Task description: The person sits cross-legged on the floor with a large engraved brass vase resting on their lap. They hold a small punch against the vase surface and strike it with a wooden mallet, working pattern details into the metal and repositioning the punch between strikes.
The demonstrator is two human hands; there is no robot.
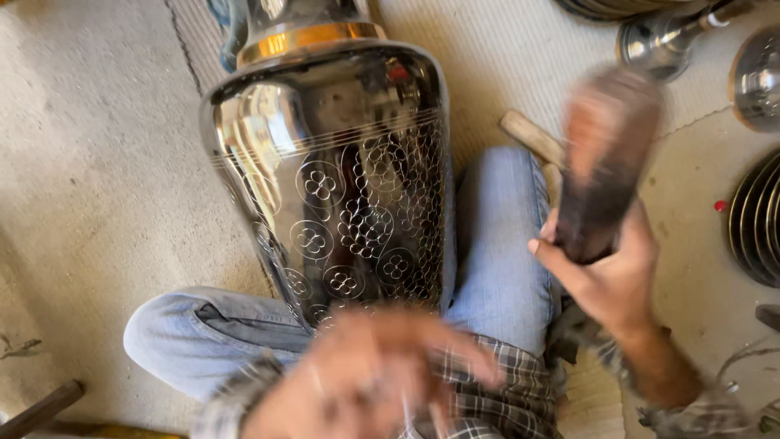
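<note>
Blurred left hand (366, 378), grip unreadable, hovers before one engraved metal vase (341, 179); right hand (605, 272) clamps one wooden mallet (605, 158). Two jeaned knees (496, 236) flank it.

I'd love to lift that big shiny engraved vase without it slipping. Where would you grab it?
Probably at the narrow neck just above the gold band of the vase, reaching in from both sides. The polished body is wide, smooth and bulging, while the neck is slim and the shoulder would stop hands sliding.
</note>
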